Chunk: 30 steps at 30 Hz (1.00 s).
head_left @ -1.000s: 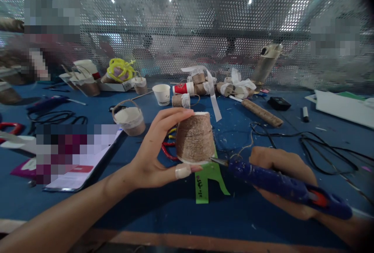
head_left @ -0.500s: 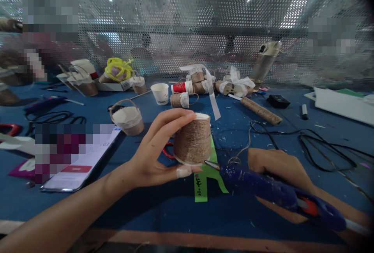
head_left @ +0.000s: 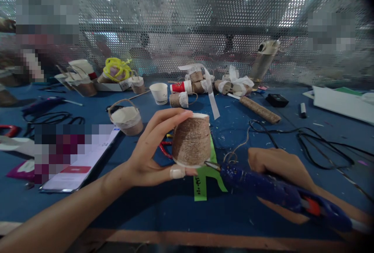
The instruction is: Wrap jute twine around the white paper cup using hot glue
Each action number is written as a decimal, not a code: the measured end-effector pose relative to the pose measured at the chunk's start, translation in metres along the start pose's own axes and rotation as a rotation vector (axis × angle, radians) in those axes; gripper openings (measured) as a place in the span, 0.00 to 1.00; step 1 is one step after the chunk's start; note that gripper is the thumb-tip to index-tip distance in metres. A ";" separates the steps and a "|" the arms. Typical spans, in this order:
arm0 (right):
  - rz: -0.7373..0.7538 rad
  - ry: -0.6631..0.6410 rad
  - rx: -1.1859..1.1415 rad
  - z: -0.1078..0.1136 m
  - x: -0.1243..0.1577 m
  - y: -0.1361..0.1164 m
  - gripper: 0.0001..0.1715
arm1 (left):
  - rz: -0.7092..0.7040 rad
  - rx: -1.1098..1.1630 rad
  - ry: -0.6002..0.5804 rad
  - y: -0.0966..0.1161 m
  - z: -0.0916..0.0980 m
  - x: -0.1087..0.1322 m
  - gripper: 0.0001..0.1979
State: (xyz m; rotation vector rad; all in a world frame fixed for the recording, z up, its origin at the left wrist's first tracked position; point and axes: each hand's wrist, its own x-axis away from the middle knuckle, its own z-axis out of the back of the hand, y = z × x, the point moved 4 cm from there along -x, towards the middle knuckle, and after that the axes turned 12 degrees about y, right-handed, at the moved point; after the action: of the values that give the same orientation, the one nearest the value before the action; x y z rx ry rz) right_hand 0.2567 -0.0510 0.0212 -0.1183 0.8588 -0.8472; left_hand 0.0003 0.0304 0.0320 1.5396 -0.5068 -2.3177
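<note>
My left hand (head_left: 149, 155) grips a paper cup wrapped in brown twine (head_left: 191, 140), upside down, thumb under its rim and fingers over the top. A bandage wraps the thumb. My right hand (head_left: 279, 167) is closed round a blue glue gun (head_left: 280, 194) whose metal nozzle touches the cup's lower right edge. A loose end of twine (head_left: 238, 149) trails from the cup across the blue table. A green paper strip (head_left: 203, 181) lies under the cup.
A phone (head_left: 78, 159) lies at left by a small twine-handled cup basket (head_left: 127, 118). Several wrapped cups, a white cup (head_left: 160, 92), a twine roll (head_left: 258, 109) and ribbon sit at the back. Black cables (head_left: 318, 144) run on the right. A perforated metal screen (head_left: 187, 30) closes the back.
The cup has tilted slightly and sunk a little. The glue gun has slid left, keeping its nozzle at the cup's lower edge.
</note>
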 end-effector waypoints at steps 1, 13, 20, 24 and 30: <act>0.003 0.003 -0.007 0.000 0.000 0.001 0.14 | 0.006 0.012 -0.003 0.000 0.000 0.000 0.49; -0.059 -0.017 -0.051 0.002 0.000 0.000 0.12 | 0.005 0.240 0.038 -0.002 -0.001 -0.002 0.45; -0.091 -0.009 -0.063 -0.002 0.004 0.010 0.13 | -0.031 0.316 0.064 0.001 0.000 -0.006 0.45; -0.132 -0.007 -0.072 -0.004 0.003 0.013 0.14 | 0.014 0.339 0.090 0.000 0.000 -0.005 0.45; -0.310 0.101 -0.120 -0.002 -0.002 0.016 0.11 | 0.026 0.366 0.107 -0.003 -0.003 -0.004 0.46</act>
State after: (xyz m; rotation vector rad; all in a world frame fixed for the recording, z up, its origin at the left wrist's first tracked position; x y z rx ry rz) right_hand 0.2648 -0.0386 0.0146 -0.3227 1.0016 -1.0983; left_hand 0.0043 0.0343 0.0326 1.7908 -0.9585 -2.1959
